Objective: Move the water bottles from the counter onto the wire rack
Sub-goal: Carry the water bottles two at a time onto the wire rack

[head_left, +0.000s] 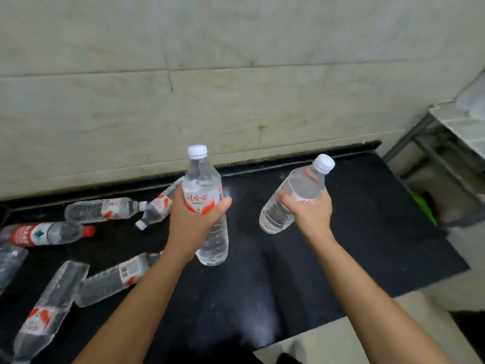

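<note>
My left hand (pixel 193 220) grips a clear water bottle (pixel 203 185) with a white cap and red-and-white label, held nearly upright above the black counter (pixel 354 219). My right hand (pixel 311 214) holds a second clear water bottle (pixel 296 195), tilted with its cap pointing up and right. Several more bottles lie on their sides at the counter's left: one by the wall (pixel 102 210), a red-capped one (pixel 47 233), one (pixel 156 207) behind my left wrist, one (pixel 115 278) under my left forearm and one (pixel 49 308) at the near left. The wire rack (pixel 446 143) stands at the far right.
A pale tiled wall (pixel 210 88) rises behind the counter. The counter ends on the right before the rack. A green object (pixel 423 206) lies low between counter and rack. Pale floor tiles (pixel 341 337) show at the bottom right.
</note>
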`<state>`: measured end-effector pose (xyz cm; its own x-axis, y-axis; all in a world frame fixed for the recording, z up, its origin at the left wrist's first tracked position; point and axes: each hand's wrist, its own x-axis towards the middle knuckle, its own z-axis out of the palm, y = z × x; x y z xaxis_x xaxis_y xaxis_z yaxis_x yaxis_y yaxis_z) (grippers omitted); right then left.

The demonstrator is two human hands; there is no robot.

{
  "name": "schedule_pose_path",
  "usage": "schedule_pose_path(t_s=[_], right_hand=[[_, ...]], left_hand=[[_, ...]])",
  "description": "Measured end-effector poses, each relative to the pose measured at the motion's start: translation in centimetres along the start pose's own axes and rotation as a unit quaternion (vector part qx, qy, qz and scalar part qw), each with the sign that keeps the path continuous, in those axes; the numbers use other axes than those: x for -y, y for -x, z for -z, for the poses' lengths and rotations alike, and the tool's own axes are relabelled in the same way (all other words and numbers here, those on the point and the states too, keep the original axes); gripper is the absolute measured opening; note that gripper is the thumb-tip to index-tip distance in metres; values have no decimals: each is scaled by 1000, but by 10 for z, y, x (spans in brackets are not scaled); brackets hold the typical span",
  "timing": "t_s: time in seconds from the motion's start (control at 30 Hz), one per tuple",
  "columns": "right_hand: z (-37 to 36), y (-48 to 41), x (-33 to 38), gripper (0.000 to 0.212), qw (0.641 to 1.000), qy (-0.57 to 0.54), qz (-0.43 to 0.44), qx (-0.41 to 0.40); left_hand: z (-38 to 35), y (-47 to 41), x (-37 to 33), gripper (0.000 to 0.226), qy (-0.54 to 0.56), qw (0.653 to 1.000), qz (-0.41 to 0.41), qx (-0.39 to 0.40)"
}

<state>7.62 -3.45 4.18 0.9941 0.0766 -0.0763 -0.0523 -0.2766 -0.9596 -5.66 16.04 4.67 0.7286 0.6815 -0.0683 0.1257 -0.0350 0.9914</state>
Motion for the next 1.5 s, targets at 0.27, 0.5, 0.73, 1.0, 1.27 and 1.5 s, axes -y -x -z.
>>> schedule_pose_path(t_s=[0.27,0.5,0.73,1.0,1.27,1.5], right_hand=[[151,-14,36,77,990,-91,103,-20],[327,-38,16,61,984,-112,127,-56],[463,-83,-9,57,986,-141,76,-35],[546,-180,-22,37,977,-181,67,-88],[627,-297,-13,20,983,-107,86,-124],[691,-387,-16,25,980,-89,94,-152]], left_hand=[[-135,53,-95,62,36,993,-106,49],[-295,128,-116,69,38,988,-127,74],[-446,178,-139,66,71,982,-104,142],[-575,143,-163,39,120,969,-101,191],[-729,71,-198,37,133,949,-137,250],[-827,46,-223,57,105,950,-139,260]])
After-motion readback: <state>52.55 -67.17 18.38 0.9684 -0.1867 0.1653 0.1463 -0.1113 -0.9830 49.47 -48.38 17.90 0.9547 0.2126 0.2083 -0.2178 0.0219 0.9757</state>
